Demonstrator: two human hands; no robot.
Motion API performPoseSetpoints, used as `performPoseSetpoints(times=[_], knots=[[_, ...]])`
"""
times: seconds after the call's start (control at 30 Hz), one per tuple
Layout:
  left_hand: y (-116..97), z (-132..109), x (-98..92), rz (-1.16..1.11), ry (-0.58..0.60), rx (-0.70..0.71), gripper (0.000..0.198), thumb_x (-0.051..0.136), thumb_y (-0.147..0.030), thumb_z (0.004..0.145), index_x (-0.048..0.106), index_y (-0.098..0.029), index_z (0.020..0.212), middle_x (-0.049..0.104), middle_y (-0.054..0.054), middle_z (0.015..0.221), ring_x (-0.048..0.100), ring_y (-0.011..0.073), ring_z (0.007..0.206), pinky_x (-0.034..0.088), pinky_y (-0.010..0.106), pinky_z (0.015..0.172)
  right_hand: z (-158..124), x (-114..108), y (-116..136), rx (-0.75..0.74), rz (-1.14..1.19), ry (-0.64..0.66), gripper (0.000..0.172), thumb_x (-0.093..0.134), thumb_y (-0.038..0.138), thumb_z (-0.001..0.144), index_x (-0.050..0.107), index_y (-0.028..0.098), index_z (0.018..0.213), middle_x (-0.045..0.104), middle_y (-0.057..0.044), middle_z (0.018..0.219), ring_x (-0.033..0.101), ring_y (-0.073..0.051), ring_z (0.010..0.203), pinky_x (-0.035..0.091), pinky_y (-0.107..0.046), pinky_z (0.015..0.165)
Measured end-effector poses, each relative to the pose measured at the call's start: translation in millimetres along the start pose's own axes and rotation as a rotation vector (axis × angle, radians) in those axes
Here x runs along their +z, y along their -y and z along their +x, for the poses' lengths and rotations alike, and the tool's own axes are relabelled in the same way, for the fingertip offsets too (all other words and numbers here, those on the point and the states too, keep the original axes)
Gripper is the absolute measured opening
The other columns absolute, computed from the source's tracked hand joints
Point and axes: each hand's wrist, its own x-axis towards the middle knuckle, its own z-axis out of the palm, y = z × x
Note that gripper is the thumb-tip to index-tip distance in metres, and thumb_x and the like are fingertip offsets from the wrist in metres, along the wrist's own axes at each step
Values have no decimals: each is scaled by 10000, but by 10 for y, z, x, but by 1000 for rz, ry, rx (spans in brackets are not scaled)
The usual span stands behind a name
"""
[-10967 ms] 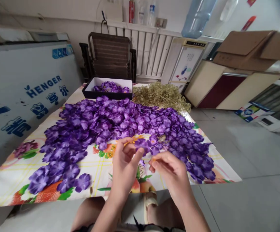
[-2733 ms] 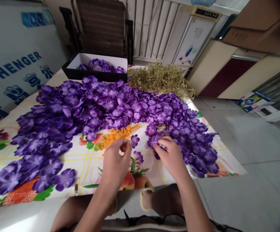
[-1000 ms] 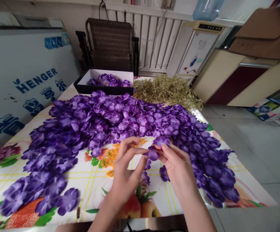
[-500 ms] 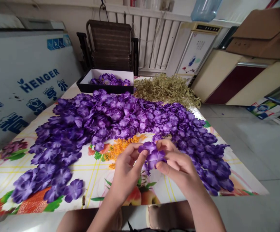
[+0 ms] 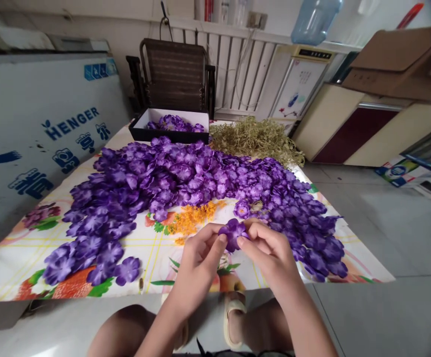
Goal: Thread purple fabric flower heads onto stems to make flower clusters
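Note:
My left hand (image 5: 196, 260) and my right hand (image 5: 271, 253) meet above the near edge of the table, both pinching one purple fabric flower (image 5: 233, 233) between thumb and fingertips. Behind them a wide heap of purple fabric flowers (image 5: 171, 183) covers the table's fruit-printed cloth (image 5: 141, 248). A small scatter of orange flower centres (image 5: 193, 218) lies just beyond my left hand. A single purple flower (image 5: 242, 209) rests right behind the held one.
A black box (image 5: 171, 133) holding more purple flowers stands at the table's far end, beside a pile of dry olive-green stems (image 5: 256, 141). A white freezer (image 5: 33, 134) flanks the left. A dark chair (image 5: 173, 79) and a water dispenser (image 5: 297, 84) stand behind.
Earlier my right hand reached into the heap at the right and took a flower. Both hands have since drawn together toward me, pinching the flower between them.

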Motion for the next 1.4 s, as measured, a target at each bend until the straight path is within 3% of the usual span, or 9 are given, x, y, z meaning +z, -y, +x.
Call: performPoseSetpoints(times=[0.3,0.5,0.63,0.87,1.13,1.4], knots=[[33,131,21,-92,8,-76,147,659,-304,844,625,-161,856,647,13,788,586,139,742,439,227,671,115,-58,-46,-5,-41,-8,331,589,197,811,342,210,592,427,26,709,396,-134,660,330,-267,617],[77,193,-2,-51,0,-87,171,622,-325,869,605,-162,823,584,-11,698,524,113,652,408,213,594,155,-51,-88,77,69,-60,129,634,241,815,506,223,814,537,15,800,517,-149,736,415,-269,686],[91,201,-20,13,15,-89,173,592,-332,892,597,-166,841,544,-22,690,498,107,651,379,209,580,193,-25,-121,58,87,-97,135,634,257,831,539,237,925,601,8,858,575,-158,823,437,-267,738],[87,243,-30,11,47,-96,155,551,-323,918,580,-171,924,568,-9,746,516,122,704,391,228,639,242,-19,-137,34,65,-147,125,658,244,810,546,240,867,601,10,804,587,-167,787,446,-269,698],[112,289,-37,38,61,-117,162,504,-360,942,537,-203,967,483,-43,667,425,106,622,331,218,567,306,-11,-160,12,47,-194,123,671,216,797,555,236,834,585,25,758,569,-143,733,442,-241,659],[122,326,-19,-4,108,-101,124,479,-342,958,509,-223,975,412,-58,663,348,102,581,341,227,588,335,-25,-171,-9,30,-187,146,657,228,817,574,254,935,620,2,911,598,-158,858,472,-269,764]])
